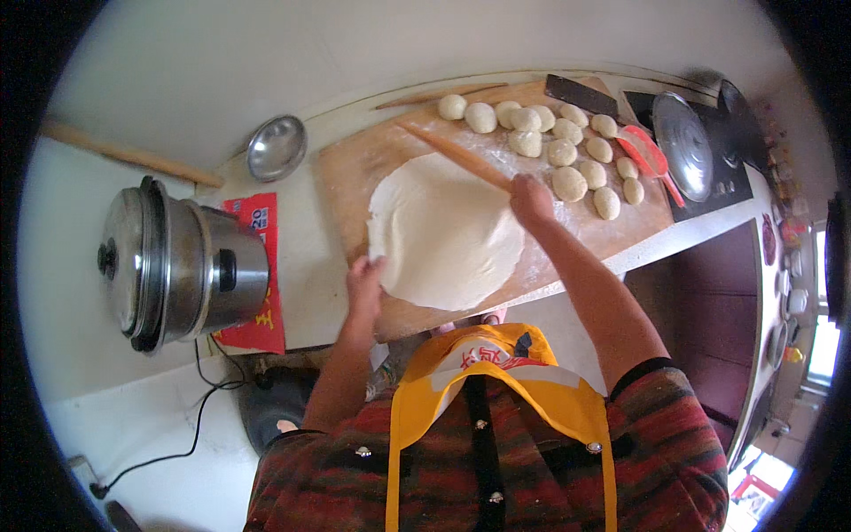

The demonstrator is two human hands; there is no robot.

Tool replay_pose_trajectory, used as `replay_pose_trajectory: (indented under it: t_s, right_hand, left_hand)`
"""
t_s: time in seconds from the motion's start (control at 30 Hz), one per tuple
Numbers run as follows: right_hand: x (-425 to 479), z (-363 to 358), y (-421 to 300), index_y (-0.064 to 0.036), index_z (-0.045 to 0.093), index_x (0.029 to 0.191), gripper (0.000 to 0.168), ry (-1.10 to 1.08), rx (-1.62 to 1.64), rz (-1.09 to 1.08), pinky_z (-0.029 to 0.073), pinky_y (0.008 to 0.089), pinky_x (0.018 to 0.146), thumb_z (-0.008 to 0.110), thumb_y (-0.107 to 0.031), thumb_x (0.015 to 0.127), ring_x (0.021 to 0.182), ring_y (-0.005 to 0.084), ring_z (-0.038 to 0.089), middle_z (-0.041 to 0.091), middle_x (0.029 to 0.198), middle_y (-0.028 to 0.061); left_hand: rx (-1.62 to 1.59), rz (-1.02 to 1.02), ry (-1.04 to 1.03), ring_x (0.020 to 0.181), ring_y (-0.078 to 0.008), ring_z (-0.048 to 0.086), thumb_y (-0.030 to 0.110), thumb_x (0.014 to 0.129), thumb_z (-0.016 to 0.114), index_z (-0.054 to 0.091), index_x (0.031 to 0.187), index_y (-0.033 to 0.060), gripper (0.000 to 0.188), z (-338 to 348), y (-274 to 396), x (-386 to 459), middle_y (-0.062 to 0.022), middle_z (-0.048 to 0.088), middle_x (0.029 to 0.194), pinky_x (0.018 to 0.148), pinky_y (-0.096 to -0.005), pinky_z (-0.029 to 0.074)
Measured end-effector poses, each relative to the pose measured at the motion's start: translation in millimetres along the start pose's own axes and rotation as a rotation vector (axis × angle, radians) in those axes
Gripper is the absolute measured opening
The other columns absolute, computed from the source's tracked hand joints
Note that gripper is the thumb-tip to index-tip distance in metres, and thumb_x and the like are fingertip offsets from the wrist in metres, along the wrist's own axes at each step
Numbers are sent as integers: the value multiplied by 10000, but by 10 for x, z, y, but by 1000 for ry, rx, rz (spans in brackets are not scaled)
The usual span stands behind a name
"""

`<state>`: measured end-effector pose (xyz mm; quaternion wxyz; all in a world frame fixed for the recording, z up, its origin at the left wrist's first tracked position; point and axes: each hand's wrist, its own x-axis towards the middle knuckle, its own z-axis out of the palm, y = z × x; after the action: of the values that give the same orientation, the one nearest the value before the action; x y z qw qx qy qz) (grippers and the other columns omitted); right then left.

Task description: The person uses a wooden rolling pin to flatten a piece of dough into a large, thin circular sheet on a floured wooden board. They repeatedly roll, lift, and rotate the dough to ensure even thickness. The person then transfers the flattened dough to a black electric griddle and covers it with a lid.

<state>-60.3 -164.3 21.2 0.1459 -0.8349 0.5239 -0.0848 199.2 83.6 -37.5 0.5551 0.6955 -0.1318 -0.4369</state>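
Note:
A large, round, thin sheet of dough [452,233] lies on a floured wooden board [352,159]. My right hand [532,203] is closed around the near end of a tapered wooden rolling pin [459,154], which slants over the sheet's far right part with its tip towards the back of the board. At the sheet's left edge is my left hand [367,282], its fingers on the dough's rim; whether they pinch it is hard to tell. Several round dough balls [570,184] sit at the board's right, beyond my right hand.
Behind the board lies another thin rolling pin [439,95]. A cleaver [580,95], a red scoop [643,151] and a metal lid [683,146] are at the right. Leftward are a metal bowl [277,148], a steel electric cooker [186,266] on a red bag [274,319], and its black cord [196,432].

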Motion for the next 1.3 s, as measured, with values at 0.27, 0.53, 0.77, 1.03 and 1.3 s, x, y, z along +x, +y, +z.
replay_pose_trajectory:
  t_s: [0.27, 0.53, 0.77, 1.03, 1.3]
  right_hand:
    - [79, -130, 93, -45, 544, 862, 98, 116, 17, 26, 484, 483, 706, 516, -114, 799, 818, 389, 591, 582, 901, 180]
    - [-932, -13, 207, -39, 549, 826, 185, -26, 223, 113, 469, 480, 714, 630, -184, 745, 836, 386, 579, 582, 889, 184]
    - [-1487, 74, 66, -43, 553, 796, 194, -62, 267, 102, 476, 466, 672, 645, -201, 733, 767, 383, 587, 590, 843, 166]
    - [-1552, -34, 78, -61, 557, 849, 225, -59, 294, 159, 486, 451, 663, 652, -236, 746, 781, 364, 597, 589, 879, 150]
    - [-1634, 27, -35, -65, 525, 899, 289, -114, 253, 119, 490, 460, 649, 629, -303, 772, 803, 358, 594, 569, 908, 151]
  left_hand:
    - [-178, -200, -88, 938, -192, 596, 167, 856, 592, 515, 1094, 10, 295, 183, 69, -688, -92, 597, 1023, 805, -338, 501]
    - [-284, -150, -15, 901, -202, 596, 108, 811, 642, 471, 1064, 90, 306, 167, 310, -282, -47, 575, 1009, 751, -356, 496]
    - [-131, -92, 40, 603, -75, 495, 119, 778, 689, 496, 1024, 60, 319, 250, 442, -10, 0, 533, 802, 468, -220, 406]
    - [290, 188, 80, 721, -142, 600, 122, 801, 658, 573, 988, 29, 225, 156, 339, 326, -44, 619, 870, 557, -272, 489]
    - [853, 785, 43, 1162, -322, 479, 139, 839, 577, 500, 1201, 11, 392, 543, 597, 77, -200, 499, 1251, 985, -430, 362]
